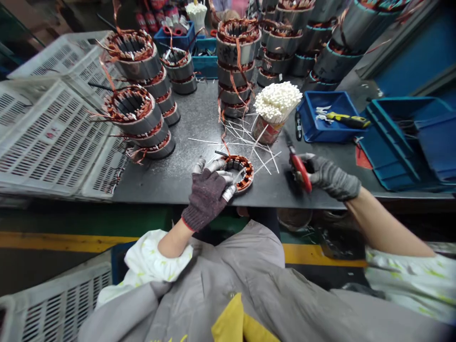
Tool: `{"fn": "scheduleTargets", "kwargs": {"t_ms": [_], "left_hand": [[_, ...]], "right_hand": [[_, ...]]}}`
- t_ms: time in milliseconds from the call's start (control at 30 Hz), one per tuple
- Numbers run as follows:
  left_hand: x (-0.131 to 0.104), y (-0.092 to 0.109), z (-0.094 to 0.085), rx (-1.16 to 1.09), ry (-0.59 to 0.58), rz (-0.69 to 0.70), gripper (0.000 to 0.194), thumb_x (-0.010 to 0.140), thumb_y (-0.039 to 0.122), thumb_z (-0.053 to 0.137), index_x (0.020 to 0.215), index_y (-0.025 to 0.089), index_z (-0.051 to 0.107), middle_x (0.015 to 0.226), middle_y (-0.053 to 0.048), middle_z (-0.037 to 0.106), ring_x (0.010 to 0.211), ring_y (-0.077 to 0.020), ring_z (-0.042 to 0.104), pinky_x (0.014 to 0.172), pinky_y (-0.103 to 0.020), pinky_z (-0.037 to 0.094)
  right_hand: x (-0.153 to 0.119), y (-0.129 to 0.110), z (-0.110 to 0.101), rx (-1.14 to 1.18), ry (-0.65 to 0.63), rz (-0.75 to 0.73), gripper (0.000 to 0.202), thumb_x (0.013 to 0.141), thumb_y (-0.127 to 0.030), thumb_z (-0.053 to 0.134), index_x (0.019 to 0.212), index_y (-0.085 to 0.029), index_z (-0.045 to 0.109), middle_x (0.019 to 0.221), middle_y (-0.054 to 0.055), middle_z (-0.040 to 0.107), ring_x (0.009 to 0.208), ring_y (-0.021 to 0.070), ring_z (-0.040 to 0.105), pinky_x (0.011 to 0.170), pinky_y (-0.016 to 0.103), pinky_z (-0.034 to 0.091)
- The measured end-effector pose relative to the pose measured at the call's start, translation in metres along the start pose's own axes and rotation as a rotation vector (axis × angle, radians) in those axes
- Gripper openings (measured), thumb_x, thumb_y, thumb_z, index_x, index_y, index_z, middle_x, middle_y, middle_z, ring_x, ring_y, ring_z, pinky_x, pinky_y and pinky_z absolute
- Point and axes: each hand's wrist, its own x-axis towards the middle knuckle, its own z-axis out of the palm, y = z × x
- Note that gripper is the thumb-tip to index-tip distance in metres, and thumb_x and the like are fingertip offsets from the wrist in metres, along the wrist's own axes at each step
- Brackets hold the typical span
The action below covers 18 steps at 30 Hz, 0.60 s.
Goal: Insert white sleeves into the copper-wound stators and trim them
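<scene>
Stator (239, 172), a small one with copper windings, is lying flat on the dark bench (171, 175) near its front edge, just ahead of me. My left hand (210, 190), in a dark knit glove with taped fingertips, is resting on the stator's left side, fingers curled over the rim and pressing down on it. My right hand (329, 176), in a grey glove, is closing around the red-handled cutters (298, 164), whose blades are pointing away from me toward the back of the bench. The cutters are sitting well apart from the stator, off to its right.

White ties (249, 142) are lying scattered loose on the bench just behind the stator, a few reaching over its rim. Behind them a can of white ties (275, 107) is standing upright, bundle splaying out at the top. To the can's right, a blue tray (322, 116) is holding a yellow-handled tool (347, 119). More blue bins (409, 137) are stacking up at the far right.

Wound stators are standing in stacks: two columns at left (138, 118), one tall column (237, 61) behind the loose ties, more at the back right (335, 42). White slotted crates (46, 133) are lying along the left side of the bench.
</scene>
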Motion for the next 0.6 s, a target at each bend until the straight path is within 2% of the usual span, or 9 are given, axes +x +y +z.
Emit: {"fn": "scheduleTargets", "kwargs": {"t_ms": [67, 133, 233, 300, 433, 500, 600], "left_hand": [[0.003, -0.004, 0.007, -0.050, -0.022, -0.016, 0.010, 0.099, 0.034, 0.055, 0.097, 0.029, 0.064, 0.109, 0.001, 0.077, 0.129, -0.0250, 0.061, 0.124, -0.057, 0.025], [0.004, -0.008, 0.011, -0.075, -0.025, -0.042, 0.012, 0.098, 0.035, 0.056, 0.096, 0.027, 0.064, 0.110, -0.001, 0.077, 0.129, -0.0259, 0.060, 0.122, -0.057, 0.027], [0.005, -0.012, 0.013, -0.104, -0.013, -0.062, 0.013, 0.098, 0.034, 0.056, 0.094, 0.025, 0.065, 0.107, -0.001, 0.077, 0.128, -0.0256, 0.061, 0.120, -0.055, 0.030], [0.004, -0.013, 0.013, -0.113, 0.001, -0.076, 0.014, 0.097, 0.034, 0.056, 0.093, 0.024, 0.065, 0.106, -0.001, 0.077, 0.127, -0.0248, 0.061, 0.119, -0.054, 0.031], [0.004, -0.010, 0.013, -0.106, 0.000, -0.098, 0.015, 0.097, 0.034, 0.055, 0.093, 0.024, 0.066, 0.106, -0.001, 0.077, 0.127, -0.0242, 0.061, 0.117, -0.052, 0.033], [0.004, -0.009, 0.013, -0.102, -0.002, -0.100, 0.015, 0.097, 0.034, 0.056, 0.093, 0.024, 0.067, 0.106, -0.001, 0.078, 0.127, -0.0243, 0.061, 0.117, -0.051, 0.034], [0.004, -0.009, 0.012, -0.090, 0.010, -0.101, 0.014, 0.096, 0.034, 0.057, 0.094, 0.024, 0.067, 0.104, -0.001, 0.078, 0.125, -0.0243, 0.061, 0.118, -0.051, 0.033]], "right_hand": [[-0.023, -0.005, 0.003, 0.063, -0.054, 0.034, 0.042, 0.070, -0.043, 0.078, 0.103, -0.020, 0.065, 0.090, 0.006, 0.071, 0.076, 0.0201, 0.065, 0.070, 0.034, 0.056], [-0.043, -0.010, 0.016, 0.091, 0.011, 0.035, 0.042, 0.073, -0.044, 0.074, 0.106, -0.022, 0.060, 0.094, 0.006, 0.071, 0.078, 0.0210, 0.066, 0.074, 0.037, 0.058], [-0.058, -0.015, 0.041, -0.100, 0.095, 0.024, 0.037, 0.077, -0.044, 0.066, 0.104, -0.020, 0.060, 0.093, 0.009, 0.072, 0.078, 0.0236, 0.068, 0.076, 0.040, 0.058], [-0.060, -0.018, 0.054, -0.295, 0.109, 0.004, 0.041, 0.076, -0.045, 0.066, 0.106, -0.018, 0.064, 0.096, 0.012, 0.073, 0.082, 0.0271, 0.069, 0.077, 0.042, 0.057], [-0.049, -0.024, 0.069, -0.553, 0.055, -0.131, 0.063, 0.073, -0.054, 0.071, 0.118, -0.011, 0.063, 0.107, 0.019, 0.072, 0.095, 0.0344, 0.069, 0.087, 0.047, 0.056], [-0.042, -0.030, 0.075, -0.624, 0.034, -0.180, 0.068, 0.072, -0.059, 0.071, 0.117, -0.009, 0.063, 0.110, 0.021, 0.071, 0.098, 0.0359, 0.068, 0.091, 0.048, 0.055], [-0.033, -0.038, 0.082, -0.641, 0.021, -0.167, 0.071, 0.071, -0.062, 0.073, 0.118, -0.010, 0.063, 0.112, 0.020, 0.071, 0.098, 0.0341, 0.068, 0.090, 0.044, 0.055]]}}
